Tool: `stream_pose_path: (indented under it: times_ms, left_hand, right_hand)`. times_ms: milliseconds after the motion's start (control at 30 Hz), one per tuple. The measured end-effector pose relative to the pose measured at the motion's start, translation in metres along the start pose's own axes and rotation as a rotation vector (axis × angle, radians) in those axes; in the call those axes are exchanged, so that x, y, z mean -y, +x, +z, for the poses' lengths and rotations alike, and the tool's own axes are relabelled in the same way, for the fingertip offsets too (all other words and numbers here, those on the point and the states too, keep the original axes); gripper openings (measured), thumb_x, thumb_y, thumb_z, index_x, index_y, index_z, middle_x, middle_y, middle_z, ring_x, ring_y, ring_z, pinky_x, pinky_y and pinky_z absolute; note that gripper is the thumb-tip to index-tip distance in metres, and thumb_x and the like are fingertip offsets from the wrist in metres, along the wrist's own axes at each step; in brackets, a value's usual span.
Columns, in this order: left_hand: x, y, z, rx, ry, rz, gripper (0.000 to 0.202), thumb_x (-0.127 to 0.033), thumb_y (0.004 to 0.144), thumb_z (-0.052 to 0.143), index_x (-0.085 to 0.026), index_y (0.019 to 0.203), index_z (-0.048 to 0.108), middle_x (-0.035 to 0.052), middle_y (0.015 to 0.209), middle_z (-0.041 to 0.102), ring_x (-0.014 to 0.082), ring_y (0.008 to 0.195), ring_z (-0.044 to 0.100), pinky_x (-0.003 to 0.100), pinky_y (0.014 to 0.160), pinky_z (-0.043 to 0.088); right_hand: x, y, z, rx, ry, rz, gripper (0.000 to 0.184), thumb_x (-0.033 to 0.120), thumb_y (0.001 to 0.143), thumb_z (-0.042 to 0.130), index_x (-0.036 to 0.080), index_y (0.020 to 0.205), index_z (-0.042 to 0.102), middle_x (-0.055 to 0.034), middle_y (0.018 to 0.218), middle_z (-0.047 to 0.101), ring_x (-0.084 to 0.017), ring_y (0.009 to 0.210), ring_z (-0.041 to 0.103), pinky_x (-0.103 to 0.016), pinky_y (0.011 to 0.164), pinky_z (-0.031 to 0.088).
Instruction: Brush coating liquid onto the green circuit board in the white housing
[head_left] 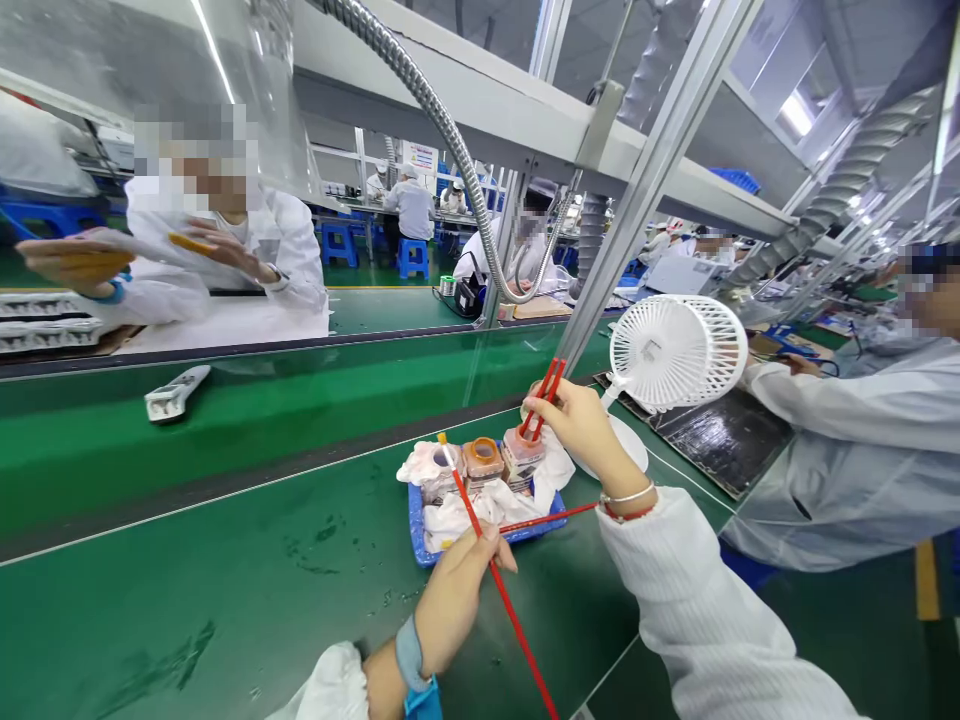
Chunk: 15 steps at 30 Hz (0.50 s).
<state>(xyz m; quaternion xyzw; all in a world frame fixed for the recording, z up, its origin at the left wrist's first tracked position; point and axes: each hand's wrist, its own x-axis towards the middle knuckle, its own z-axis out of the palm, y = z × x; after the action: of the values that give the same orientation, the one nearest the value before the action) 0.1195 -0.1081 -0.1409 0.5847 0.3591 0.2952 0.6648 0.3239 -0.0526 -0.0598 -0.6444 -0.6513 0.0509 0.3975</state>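
1. On the green tabletop (pixel 225 600) just ahead of me sat a blue tray (pixel 415 520) padded with white cloths (pixel 465 515). It held three small jars in a row.
2. My left hand (pixel 457 590) had its grip clenched around a long red stick (pixel 525 640). The stick's far tip rested at the mouth of the left jar (pixel 442 462).
3. My right hand (pixel 581 425) had its grip pinched on a pair of red sticks (pixel 546 385). They tilted away from me, with their lower ends in the right jar (pixel 521 450).
4. The middle jar (pixel 484 458), ringed in orange, stood untouched between the other two.
5. A loose red stick (pixel 555 517) lay across the tray's near right corner, close to my right wrist.
6. I judged the step in hand to be dipping, since both sets of tips were down at the jars rather than clear of them.
7. I thought the next move called for lifting each tip straight up. The jars stood close together on soft cloth, so a sideways drag could have tipped one.
8. A white fan (pixel 675 350) stood just right of the tray, and a co-worker's sleeve (pixel 847 420) was beyond it.
9. A white handset (pixel 176 392) lay on the belt (pixel 225 440) behind the tray.
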Motion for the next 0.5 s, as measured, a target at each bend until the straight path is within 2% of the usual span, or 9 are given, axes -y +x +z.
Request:
stream_pose_path:
  times_ms: [133,367,500]
  left_hand:
    - [0.006,0.005,-0.001,-0.011,0.074,0.046,0.044,-0.048,0.089,0.031,-0.02,0.065,0.055,0.0028,0.077,0.053,0.0201,0.081,0.047,0.031,0.083,0.034]
    - [-0.001,0.006,-0.001,0.016,0.087,0.056,0.043,-0.048,0.09,0.03,-0.02,0.068,0.055,0.0028,0.079,0.053,0.0201,0.083,0.047,0.03,0.084,0.035]
    - [-0.001,0.006,0.0,0.02,0.08,0.054,0.042,-0.047,0.089,0.031,-0.02,0.072,0.058,0.004,0.086,0.056,0.0212,0.089,0.048,0.032,0.089,0.034]
  right_hand:
    - [-0.007,-0.007,0.0,-0.064,0.011,0.015,0.016,0.032,0.079,0.055,0.017,0.08,0.061,-0.0046,0.078,0.065,-0.019,0.069,0.06,-0.03,0.068,0.046]
    - [-0.008,-0.014,0.002,-0.111,0.046,0.029,0.016,0.032,0.078,0.055,0.017,0.076,0.061,-0.0033,0.07,0.064,-0.018,0.062,0.059,-0.029,0.062,0.045]
    - [-0.009,-0.015,0.003,-0.124,0.059,0.029,0.017,0.033,0.078,0.055,0.017,0.076,0.061,-0.0034,0.07,0.065,-0.019,0.065,0.061,-0.03,0.064,0.047]
